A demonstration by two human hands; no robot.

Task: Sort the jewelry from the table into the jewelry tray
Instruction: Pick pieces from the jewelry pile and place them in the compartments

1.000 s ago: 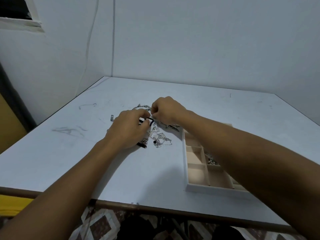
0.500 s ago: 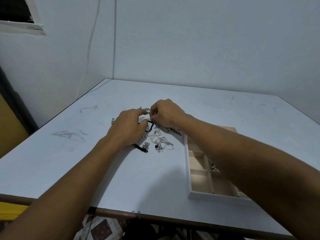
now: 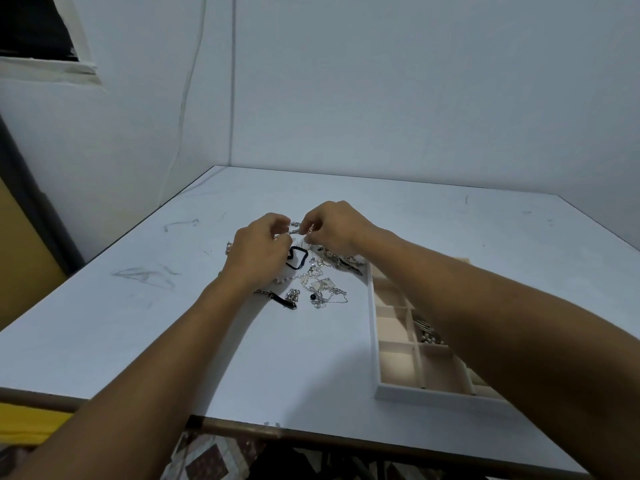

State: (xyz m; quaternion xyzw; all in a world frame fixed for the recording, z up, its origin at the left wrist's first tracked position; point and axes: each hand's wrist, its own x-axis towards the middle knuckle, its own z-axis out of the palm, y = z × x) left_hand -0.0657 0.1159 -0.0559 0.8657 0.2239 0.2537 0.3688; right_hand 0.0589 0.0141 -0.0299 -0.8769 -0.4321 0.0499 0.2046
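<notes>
While both hands work over the heap, the head view shows the left hand (image 3: 258,252) and the right hand (image 3: 334,226) with fingers curled, each pinching an end of a short run of silver chain (image 3: 295,227) held between them just above the tangled jewelry pile (image 3: 320,287). To do this well, I judge the chain should be teased free bit by bit and lifted straight up, not dragged. It may be caught with the black cord loop (image 3: 298,258) and the fine chains beneath, and a hard tug could pull the whole heap along. Once loose, it belongs in the jewelry tray (image 3: 374,341), which sits just right of the pile, partly under the right forearm, with a few silvery pieces (image 3: 427,332) already in one compartment. The table (image 3: 138,341) is pale, scuffed with grey marks, and pushed into a corner of plain white walls. A thin cable (image 3: 181,105) runs down the left wall beside a dark window opening (image 3: 31,26).
</notes>
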